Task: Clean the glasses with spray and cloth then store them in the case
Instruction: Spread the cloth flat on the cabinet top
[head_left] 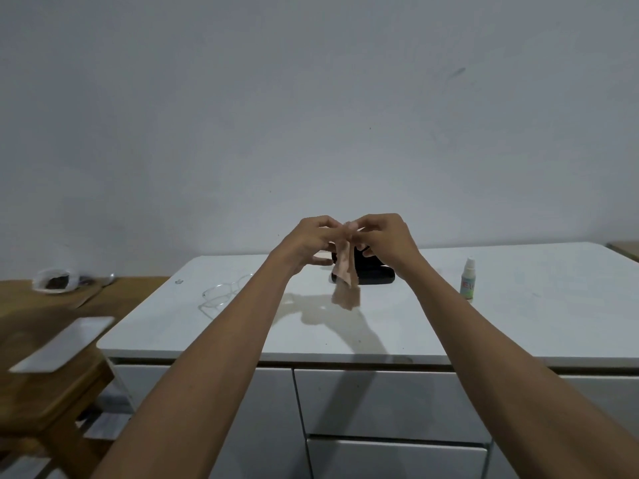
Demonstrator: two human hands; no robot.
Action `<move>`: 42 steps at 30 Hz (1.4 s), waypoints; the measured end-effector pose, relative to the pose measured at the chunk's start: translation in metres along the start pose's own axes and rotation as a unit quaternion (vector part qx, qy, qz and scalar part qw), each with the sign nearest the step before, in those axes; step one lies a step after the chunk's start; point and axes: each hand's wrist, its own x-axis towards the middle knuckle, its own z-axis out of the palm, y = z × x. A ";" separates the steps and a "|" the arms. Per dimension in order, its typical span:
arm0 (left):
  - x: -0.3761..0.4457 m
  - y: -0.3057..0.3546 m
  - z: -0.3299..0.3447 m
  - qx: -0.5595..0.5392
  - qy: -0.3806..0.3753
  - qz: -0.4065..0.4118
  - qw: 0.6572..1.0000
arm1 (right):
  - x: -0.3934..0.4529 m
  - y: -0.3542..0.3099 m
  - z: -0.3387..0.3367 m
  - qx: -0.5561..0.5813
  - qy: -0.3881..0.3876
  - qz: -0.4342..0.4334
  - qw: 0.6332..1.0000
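Note:
My left hand [307,242] and my right hand [383,238] meet above the white countertop [518,323], both pinching the top of a small beige cloth [345,281] that hangs down between them. Behind the cloth lies the black glasses case [375,274], partly hidden by my hands. The clear-framed glasses [221,295] rest on the counter to the left, apart from both hands. A small white spray bottle [468,280] stands upright on the right.
A wooden table [41,305] on the left carries a plastic bag with something dark [53,280] and a white slab [62,344] near its edge. White drawers [390,406] sit below the countertop. A grey wall rises behind.

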 end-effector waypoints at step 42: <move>0.017 -0.078 -0.024 0.107 -0.041 0.012 0.993 | -0.003 0.059 -0.040 -0.045 -0.083 0.158 0.983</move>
